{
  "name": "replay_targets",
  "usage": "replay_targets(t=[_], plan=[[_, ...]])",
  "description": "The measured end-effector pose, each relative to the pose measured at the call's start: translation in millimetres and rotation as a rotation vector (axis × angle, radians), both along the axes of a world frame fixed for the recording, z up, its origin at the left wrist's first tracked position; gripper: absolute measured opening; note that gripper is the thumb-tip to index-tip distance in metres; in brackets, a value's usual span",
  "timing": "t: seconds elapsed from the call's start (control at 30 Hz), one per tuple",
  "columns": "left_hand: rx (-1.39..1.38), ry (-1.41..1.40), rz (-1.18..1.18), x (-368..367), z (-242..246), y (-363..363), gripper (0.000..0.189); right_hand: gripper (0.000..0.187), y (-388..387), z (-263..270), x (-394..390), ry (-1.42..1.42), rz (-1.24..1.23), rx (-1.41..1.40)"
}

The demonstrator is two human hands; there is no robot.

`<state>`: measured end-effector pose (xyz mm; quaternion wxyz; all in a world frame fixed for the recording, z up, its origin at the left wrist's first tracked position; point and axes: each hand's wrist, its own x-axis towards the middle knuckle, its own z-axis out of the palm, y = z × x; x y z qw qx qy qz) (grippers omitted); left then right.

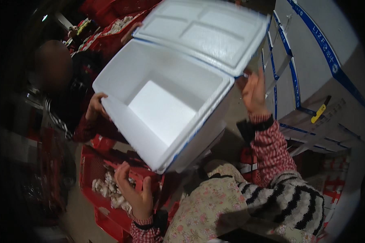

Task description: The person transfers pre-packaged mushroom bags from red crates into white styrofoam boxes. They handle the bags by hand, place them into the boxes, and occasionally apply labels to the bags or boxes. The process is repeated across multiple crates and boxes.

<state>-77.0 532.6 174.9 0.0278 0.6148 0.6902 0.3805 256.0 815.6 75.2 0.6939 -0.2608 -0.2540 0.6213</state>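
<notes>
In front of me a white foam box (pixel 162 114) is tilted, its inside bare. Its hinged-looking lid (pixel 197 33) is swung up along the far side, with blue tape at the edges. A co-worker's hand (pixel 96 105) grips the box's left rim, and that person's other hand (pixel 130 32) is at the lid's left corner. My right hand (pixel 252 91) is at the lid's right corner; its fingertips are blurred, so I cannot tell whether they grip. My left hand (pixel 137 191) is raised below the box, fingers apart and holding nothing.
A red plastic crate (pixel 89 188) with pale, lumpy produce (pixel 111 189) stands below my left hand. Stacked white foam boxes (pixel 310 70) with blue printed tape rise on the right; a yellow-and-black utility knife (pixel 321 111) rests against them. More red crates (pixel 109 42) stand behind the co-worker.
</notes>
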Motion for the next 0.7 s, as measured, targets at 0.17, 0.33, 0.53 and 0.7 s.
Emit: replay_targets(t=[0.17,0.33,0.53,0.7], plan=[[-0.008,-0.143,0.092,-9,-33,-37,0.048,0.047,-40,58,1,-0.531,-0.465,0.202],[0.044,0.019,0.118,-15,-68,-56,0.043,0.045,-112,61,74,-1.355,-1.486,0.257],[-0.093,-0.341,0.049,-29,-105,-64,0.029,0.050,-155,43,179,-1.347,-1.659,-0.203],[-0.043,-0.321,-0.193,-42,-109,-25,0.025,0.056,-131,23,195,-1.102,-1.158,-0.417]])
